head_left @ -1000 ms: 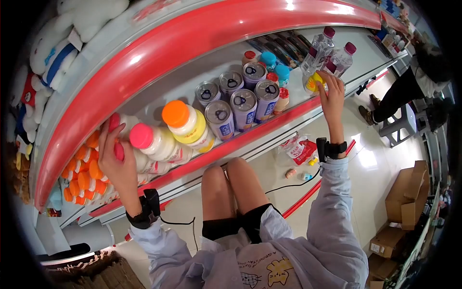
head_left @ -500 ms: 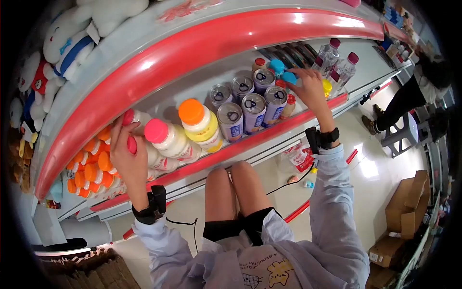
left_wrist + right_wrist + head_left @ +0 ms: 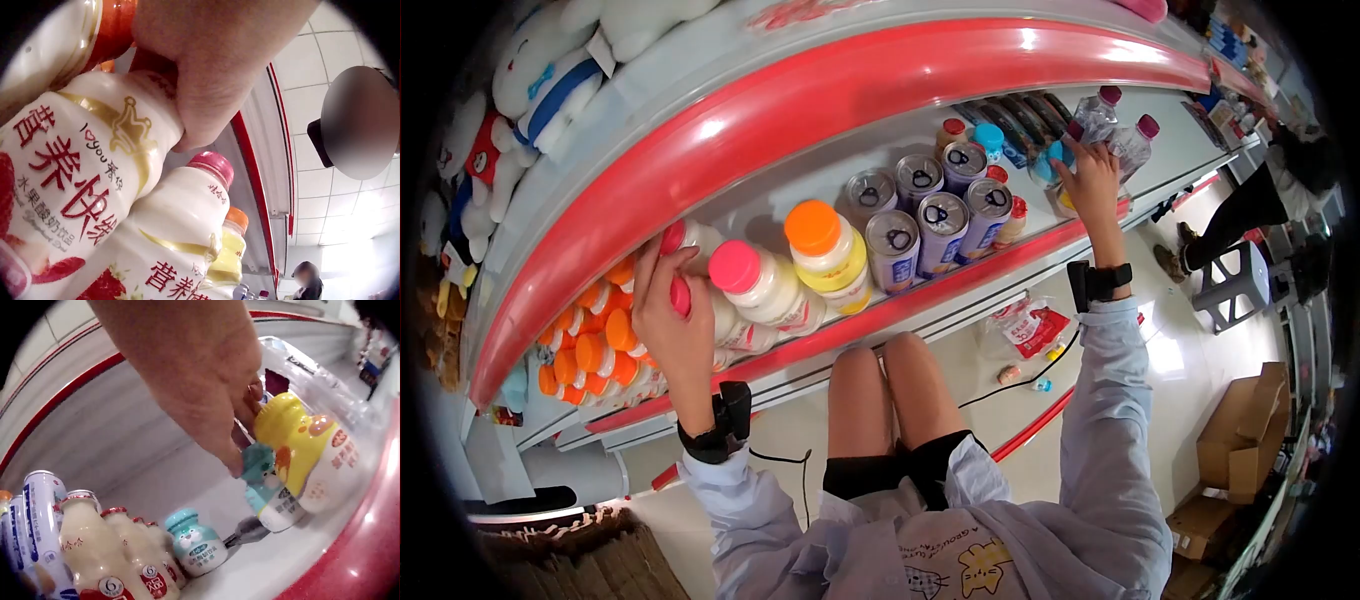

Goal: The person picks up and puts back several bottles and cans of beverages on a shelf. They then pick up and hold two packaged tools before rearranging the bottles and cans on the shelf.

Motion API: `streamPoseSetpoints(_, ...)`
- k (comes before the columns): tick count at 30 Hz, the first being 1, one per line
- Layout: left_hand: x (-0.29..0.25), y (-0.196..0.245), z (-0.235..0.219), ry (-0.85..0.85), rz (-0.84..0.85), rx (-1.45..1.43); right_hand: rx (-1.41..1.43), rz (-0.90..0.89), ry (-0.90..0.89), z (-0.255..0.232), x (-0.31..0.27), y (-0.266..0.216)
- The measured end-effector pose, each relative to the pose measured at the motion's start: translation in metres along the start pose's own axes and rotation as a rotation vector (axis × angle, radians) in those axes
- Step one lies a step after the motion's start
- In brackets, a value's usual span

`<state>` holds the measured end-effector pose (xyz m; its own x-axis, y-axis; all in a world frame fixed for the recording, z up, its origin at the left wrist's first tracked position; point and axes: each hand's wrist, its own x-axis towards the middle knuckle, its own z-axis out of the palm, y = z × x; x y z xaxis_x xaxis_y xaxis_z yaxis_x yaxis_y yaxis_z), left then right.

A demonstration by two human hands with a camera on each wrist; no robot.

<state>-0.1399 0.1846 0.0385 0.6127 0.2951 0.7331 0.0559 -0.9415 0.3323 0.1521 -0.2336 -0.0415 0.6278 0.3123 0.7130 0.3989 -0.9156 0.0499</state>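
Fingers of the left hand (image 3: 675, 330) are curled over pink-capped white bottles; in the left wrist view, that hand (image 3: 219, 59) grips the neck of a white bottle (image 3: 94, 144). On the right part of the shelf, the right hand (image 3: 1097, 190) pinches a small blue-capped bottle (image 3: 1048, 162) from above. The right wrist view has the thumb of the right hand (image 3: 194, 381) against the cap of this blue bottle (image 3: 278, 503), whose base is at the shelf surface. A yellow-topped bottle (image 3: 315, 453) stands right beside it, partly under the hand in the head view.
Purple cans (image 3: 942, 225), an orange-capped bottle (image 3: 825, 250) and another blue-capped bottle (image 3: 988, 140) stand between the hands. Clear bottles (image 3: 1135, 145) are behind the right hand. A red-edged rim (image 3: 850, 75) curves behind the shelf. A person (image 3: 1270, 190) is at the far right.
My right hand has left the yellow-topped bottle, taken hold of a blue-capped bottle near the cans and carried it right, beside the yellow one. The left hand keeps its place on the pink-capped bottles.
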Motion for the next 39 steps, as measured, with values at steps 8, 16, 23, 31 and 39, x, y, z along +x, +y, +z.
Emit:
streamPoseSetpoints(8, 0.001, 0.001, 0.0, -0.003, 0.012, -0.006, 0.32, -0.021, -0.014, -0.01, 0.028, -0.055)
streamPoseSetpoints(16, 0.0, -0.001, 0.001, 0.003, -0.004, 0.002, 0.456, -0.196, -0.072, 0.021, 0.04, -0.07)
streamPoseSetpoints(23, 0.0, -0.001, 0.001, 0.01, 0.024, 0.008, 0.503, -0.191, -0.08, 0.028, 0.037, -0.069)
streamPoseSetpoints(31, 0.001, 0.0, 0.001, 0.009, 0.048, -0.002, 0.646, 0.078, 0.069, -0.026, 0.009, -0.052)
streamPoseSetpoints(39, 0.001, 0.002, 0.001, 0.02, 0.026, -0.025, 0.509, 0.154, 0.21, -0.062, 0.022, -0.011)
